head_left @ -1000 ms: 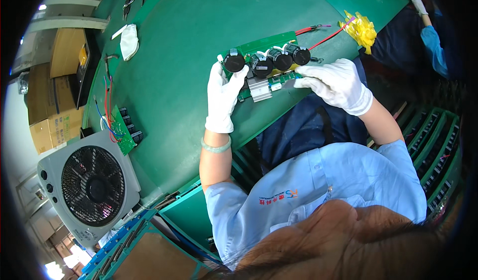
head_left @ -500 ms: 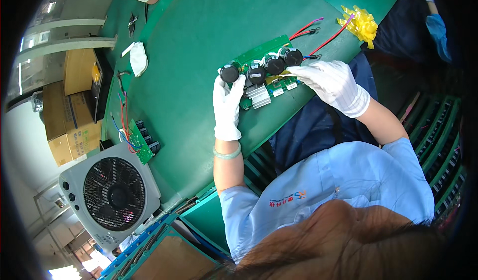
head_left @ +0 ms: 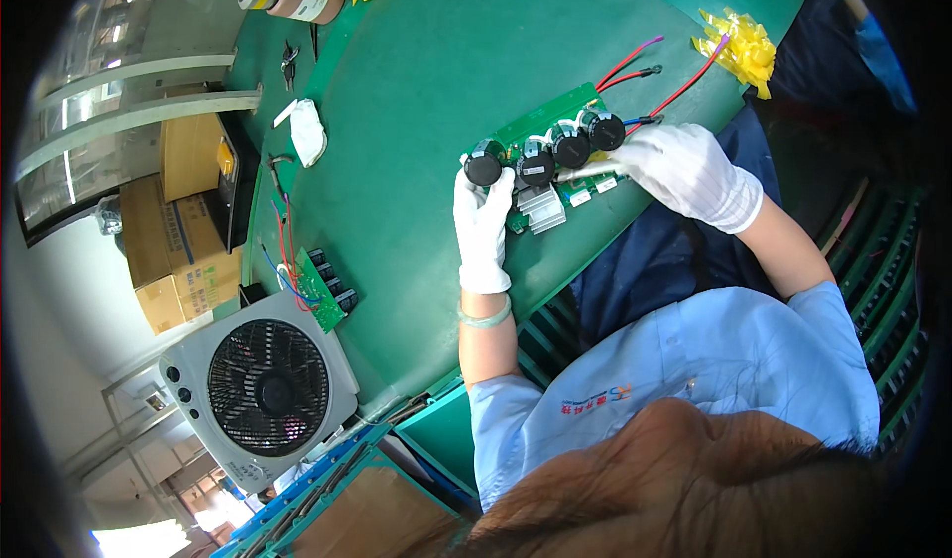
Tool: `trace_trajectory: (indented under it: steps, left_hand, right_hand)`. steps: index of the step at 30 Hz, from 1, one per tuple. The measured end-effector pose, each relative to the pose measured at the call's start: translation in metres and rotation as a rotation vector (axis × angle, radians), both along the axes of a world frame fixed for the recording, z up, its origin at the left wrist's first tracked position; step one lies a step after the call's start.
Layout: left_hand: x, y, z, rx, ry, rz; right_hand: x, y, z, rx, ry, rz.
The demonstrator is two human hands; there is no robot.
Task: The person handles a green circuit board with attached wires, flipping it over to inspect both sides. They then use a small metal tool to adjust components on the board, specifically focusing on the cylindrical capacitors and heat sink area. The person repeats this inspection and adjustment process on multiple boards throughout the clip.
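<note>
A green circuit board [head_left: 543,112] lies tilted on the green bench, carrying several black round capacitors [head_left: 570,149] and a silver finned heat sink [head_left: 542,211]. My left hand [head_left: 483,231], in a white glove, grips the board's left end, thumb and fingers around the leftmost capacitor. From the right, my gloved right hand [head_left: 684,174] reaches over the board. Its fingers are pressed together, their tips between the capacitors and the white parts along the near edge. Whatever they may pinch is hidden. Red wires [head_left: 684,87] with lugs run off the board's far right end.
Yellow ribbon-like bundles [head_left: 739,52] lie at the right edge and far left, near a jar [head_left: 305,0]. Pliers [head_left: 289,65] and a white cloth [head_left: 308,133] rest at the left. Below them are a second board [head_left: 322,295] and a box fan [head_left: 268,389]. Another person's sleeve [head_left: 886,67] shows at right.
My right fingertips have moved left, further in under the capacitors toward the heat sink. My left hand keeps its hold on the board. The whole view has shifted slightly.
</note>
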State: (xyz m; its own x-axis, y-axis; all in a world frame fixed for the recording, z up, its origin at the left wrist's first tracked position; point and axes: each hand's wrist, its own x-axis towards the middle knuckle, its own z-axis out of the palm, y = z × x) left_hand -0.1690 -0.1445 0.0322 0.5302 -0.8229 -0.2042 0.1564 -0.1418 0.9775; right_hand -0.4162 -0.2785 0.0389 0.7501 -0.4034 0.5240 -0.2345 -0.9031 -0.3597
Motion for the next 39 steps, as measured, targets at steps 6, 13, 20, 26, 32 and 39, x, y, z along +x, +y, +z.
trace_trajectory:
  steps: [6,13,20,26,32,39]
  left_hand:
    - [-0.001,0.000,0.001,-0.005,-0.014,-0.002]
    - [-0.003,0.000,0.002,-0.007,-0.020,-0.006]
    - [-0.001,0.002,0.000,-0.003,-0.013,-0.006]
    - [0.000,0.000,0.000,-0.007,-0.010,-0.011]
    - [0.000,-0.001,0.003,-0.003,0.012,-0.008]
    - [-0.003,-0.003,0.005,-0.025,-0.032,-0.042]
  right_hand:
    - [0.003,0.001,0.001,-0.041,-0.084,0.090]
    - [0.007,0.001,-0.001,0.065,-0.108,0.074]
    - [0.003,0.007,0.005,0.004,-0.103,-0.026]
    - [-0.005,0.003,0.005,0.055,-0.152,-0.044]
    - [-0.025,-0.003,0.006,0.060,-0.115,-0.104]
    - [-0.037,0.002,-0.007,-0.038,-0.142,-0.194]
